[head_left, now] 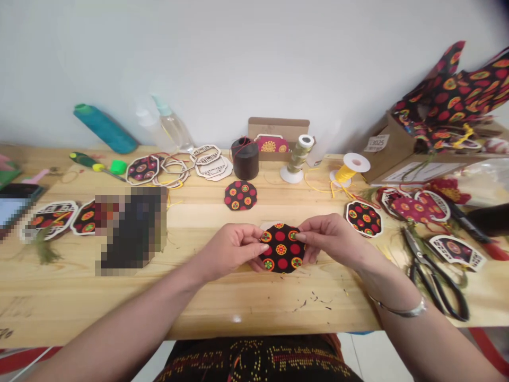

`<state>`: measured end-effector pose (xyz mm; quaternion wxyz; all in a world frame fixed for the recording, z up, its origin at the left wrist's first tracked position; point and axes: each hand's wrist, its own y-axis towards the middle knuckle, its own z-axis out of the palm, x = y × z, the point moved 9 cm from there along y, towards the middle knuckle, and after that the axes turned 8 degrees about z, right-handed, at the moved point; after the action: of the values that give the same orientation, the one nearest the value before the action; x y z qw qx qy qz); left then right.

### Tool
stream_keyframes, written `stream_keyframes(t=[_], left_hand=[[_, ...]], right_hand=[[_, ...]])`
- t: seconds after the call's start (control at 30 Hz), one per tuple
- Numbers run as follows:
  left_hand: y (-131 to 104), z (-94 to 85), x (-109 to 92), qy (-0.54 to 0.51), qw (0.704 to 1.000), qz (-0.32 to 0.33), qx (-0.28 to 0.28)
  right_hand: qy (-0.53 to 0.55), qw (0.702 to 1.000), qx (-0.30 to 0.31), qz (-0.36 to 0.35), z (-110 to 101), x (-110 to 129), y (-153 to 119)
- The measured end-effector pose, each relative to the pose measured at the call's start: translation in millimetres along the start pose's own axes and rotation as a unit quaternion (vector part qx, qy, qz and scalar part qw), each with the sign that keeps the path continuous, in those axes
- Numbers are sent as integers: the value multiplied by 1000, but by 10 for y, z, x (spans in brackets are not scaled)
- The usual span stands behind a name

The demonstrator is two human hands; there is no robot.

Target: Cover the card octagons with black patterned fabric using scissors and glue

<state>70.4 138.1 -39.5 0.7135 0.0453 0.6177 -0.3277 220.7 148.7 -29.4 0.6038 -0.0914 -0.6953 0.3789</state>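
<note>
Between my two hands is a dark octagonal fabric piece (281,260) patterned with red dots and bright flowers, held just above the wooden table. My left hand (238,246) pinches its left edge, thumb on top and fingers behind. On the opposite side, my right hand (328,239) grips the upper right edge between thumb and fingers. A sliver of something pale shows behind the top edge; I cannot tell what it is. A similar patterned octagon (240,195) lies flat beyond my hands. To the right rests another octagon in a pale frame (363,218).
Black-handled scissors (437,276) lie right of my right forearm, near a fan-shaped ornament (457,253). At the back stand a black thread spool (245,159), a yellow cord spool (350,168) and a cardboard box (393,146) of fabric. Pale cut-out frames (214,168) lie back left.
</note>
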Motion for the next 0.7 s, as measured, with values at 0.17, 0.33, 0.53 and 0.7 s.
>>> stream_keyframes(t=[0.17, 0.33, 0.53, 0.7], left_hand=[[-3, 6, -31, -36, 999, 11, 7], [2, 12, -43, -58, 998, 26, 24], [-19, 2, -85, -79, 995, 58, 22], [-85, 134, -102, -60, 994, 40, 87]], right_hand=[[-2, 1000, -3, -6, -15, 19, 0], [11, 1000, 6, -10, 6, 25, -8], [20, 996, 84, -24, 93, 46, -64], [43, 989, 135, -37, 193, 75, -112]])
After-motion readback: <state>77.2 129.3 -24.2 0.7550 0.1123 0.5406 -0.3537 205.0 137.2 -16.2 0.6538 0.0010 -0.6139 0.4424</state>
